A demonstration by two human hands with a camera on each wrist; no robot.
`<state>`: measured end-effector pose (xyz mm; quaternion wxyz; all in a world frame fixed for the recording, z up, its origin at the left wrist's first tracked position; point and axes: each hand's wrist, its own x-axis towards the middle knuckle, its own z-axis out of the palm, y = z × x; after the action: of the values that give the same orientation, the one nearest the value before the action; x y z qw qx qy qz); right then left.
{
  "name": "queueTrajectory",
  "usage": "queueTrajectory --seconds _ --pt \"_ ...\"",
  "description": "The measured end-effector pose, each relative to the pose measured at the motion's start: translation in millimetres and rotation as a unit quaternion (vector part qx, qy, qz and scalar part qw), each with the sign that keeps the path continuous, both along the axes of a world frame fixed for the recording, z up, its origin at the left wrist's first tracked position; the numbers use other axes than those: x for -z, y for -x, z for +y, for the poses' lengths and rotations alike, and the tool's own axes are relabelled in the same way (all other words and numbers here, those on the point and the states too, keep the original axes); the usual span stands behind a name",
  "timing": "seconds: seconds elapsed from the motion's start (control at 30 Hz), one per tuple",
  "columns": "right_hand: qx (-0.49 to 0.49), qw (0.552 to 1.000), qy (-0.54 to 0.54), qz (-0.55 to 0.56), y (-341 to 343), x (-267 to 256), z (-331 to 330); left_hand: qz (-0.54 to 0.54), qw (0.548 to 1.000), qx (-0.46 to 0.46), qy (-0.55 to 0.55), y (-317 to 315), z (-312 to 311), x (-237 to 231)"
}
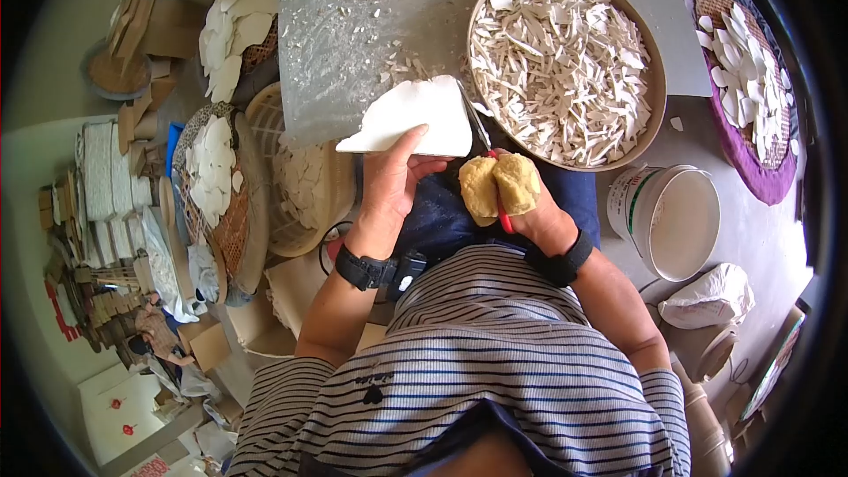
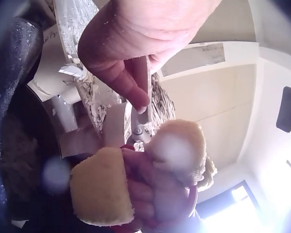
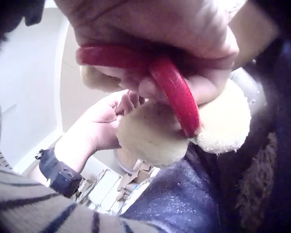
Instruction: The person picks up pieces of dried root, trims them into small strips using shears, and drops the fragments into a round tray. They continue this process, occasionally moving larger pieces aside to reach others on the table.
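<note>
A flat white sheet with a ragged upper edge [image 1: 411,119] is pinched by my left hand [image 1: 389,184], thumb on top and fingers beneath. My right hand [image 1: 543,216] grips scissors with red handles [image 3: 177,94]. Yellow foam pads [image 1: 480,187] are fitted around the grips. The blades [image 1: 482,131] lie along the sheet's right edge in the head view. Just beyond them a round tray [image 1: 662,88] is heaped with thin white strips. In the left wrist view the sheet [image 2: 149,92] shows edge-on between thumb and fingers.
White crumbs and larger pieces lie on the grey tabletop [image 1: 327,44]. A white bucket [image 1: 632,212] stands on the right, below a purple-rimmed basket [image 1: 768,181] of flakes. Baskets with white pieces [image 1: 212,168] line the left side. Farther left, another person [image 1: 163,331] is near stacked boxes.
</note>
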<state>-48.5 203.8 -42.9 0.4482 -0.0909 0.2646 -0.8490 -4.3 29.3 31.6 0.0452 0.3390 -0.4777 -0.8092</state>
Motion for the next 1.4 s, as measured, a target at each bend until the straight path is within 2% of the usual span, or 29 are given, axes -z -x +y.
queueTrajectory --seconds 0.07,0.17,0.2,0.27,0.3,0.43,0.53,0.6,0.7,0.8,0.87,0.9,0.93,0.97,1.0,1.07,1.1,1.2,1.23,1.33,1.4 --pt "0.019 0.989 -0.105 0.105 -1 -13 -3 0.008 1.0 -0.008 0.007 -3 -2 -2" --pt "0.024 0.938 -0.235 0.253 -2 -43 -5 0.019 1.0 -0.019 0.014 -8 -8 -3" --pt "0.032 0.895 -0.253 0.365 -1 -35 -6 0.025 0.999 -0.021 0.016 -8 -11 -3" --pt "0.048 0.771 -0.275 0.573 3 -16 -10 0.016 0.999 -0.027 0.012 -11 -14 -1" --pt "0.029 0.78 -0.297 0.551 2 -12 -11 0.011 0.999 -0.03 0.009 -12 -15 1" --pt "0.031 0.704 -0.319 0.633 10 -16 -16 0.025 0.999 -0.019 -0.01 -15 -17 2" --pt "0.022 0.687 -0.322 0.651 14 -23 -15 0.018 1.0 -0.004 -0.013 -15 -19 -3" --pt "0.004 0.778 -0.293 0.556 9 -2 -19 0.006 1.0 0.007 -0.027 -14 -24 1" --pt "-0.058 0.92 -0.22 0.319 3 -3 -14 0.005 1.0 0.017 -0.012 -14 -27 3" --pt "-0.061 0.979 -0.14 0.134 -2 7 -15 0.015 1.0 0.016 -0.003 -12 -27 -2" --pt "-0.057 0.972 -0.158 0.166 -2 17 -21 0.017 0.999 0.045 0.013 -10 -33 -6" --pt "-0.064 0.948 -0.197 0.242 2 17 -25 0.018 0.998 0.059 0.021 -10 -36 -7" --pt "-0.05 0.871 -0.253 0.417 4 12 -16 0.01 0.997 0.074 0.023 -10 -40 -8" --pt "-0.014 0.761 -0.31 0.57 9 -15 -13 0.002 0.996 0.09 0.026 -9 -43 -8" --pt "0.017 0.733 -0.303 0.609 9 -18 -12 -0.005 0.994 0.107 0.028 -9 -45 -8" --pt "0.08 0.67 -0.29 0.679 10 -18 -9 0.019 0.994 0.083 0.067 -9 -44 -4" --pt "0.072 0.682 -0.293 0.666 11 -16 -8 0.032 0.993 0.072 0.086 -8 -43 -1" --pt "0.002 0.763 -0.276 0.584 9 -22 -11 0.088 0.978 -0.082 0.17 -11 -29 22" --pt "0.006 0.749 -0.281 0.6 9 -24 -12 0.085 0.975 -0.093 0.183 -13 -26 26" --pt "-0.078 0.718 -0.31 0.618 10 -20 -11 0.115 0.943 -0.112 0.291 -11 -22 41" --pt "-0.033 0.697 -0.291 0.654 6 -13 -11 0.097 0.931 -0.097 0.337 -10 -23 43"
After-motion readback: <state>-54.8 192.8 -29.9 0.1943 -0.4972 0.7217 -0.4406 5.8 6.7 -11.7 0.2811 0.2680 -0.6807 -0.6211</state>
